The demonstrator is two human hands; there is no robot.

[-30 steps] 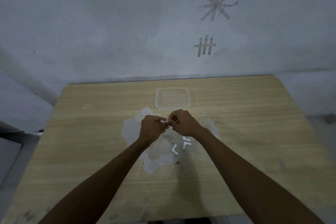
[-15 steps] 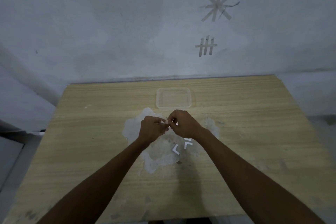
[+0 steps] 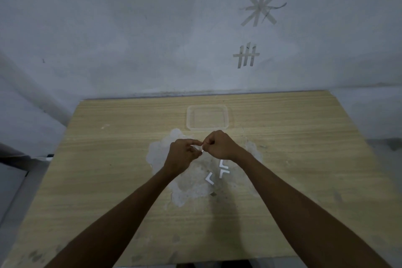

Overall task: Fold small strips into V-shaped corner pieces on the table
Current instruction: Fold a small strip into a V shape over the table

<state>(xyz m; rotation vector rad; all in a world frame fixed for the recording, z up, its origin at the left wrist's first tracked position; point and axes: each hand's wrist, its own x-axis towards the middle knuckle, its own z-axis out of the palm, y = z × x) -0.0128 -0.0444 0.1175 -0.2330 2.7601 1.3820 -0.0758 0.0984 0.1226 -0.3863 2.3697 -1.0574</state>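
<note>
My left hand and my right hand meet just above the middle of the wooden table. Together they pinch a small white strip between their fingertips; most of it is hidden by the fingers. Three folded white V-shaped pieces lie on the table just below my right hand: one to the left, one to its right, and one partly under my right wrist.
A clear shallow plastic container sits behind my hands. A pale worn patch covers the table's middle. A small dark scrap lies near the folded pieces. Tape marks are stuck on the wall behind.
Both hands stay together on the strip, with only slight finger movement. The folded pieces on the table have not moved.
</note>
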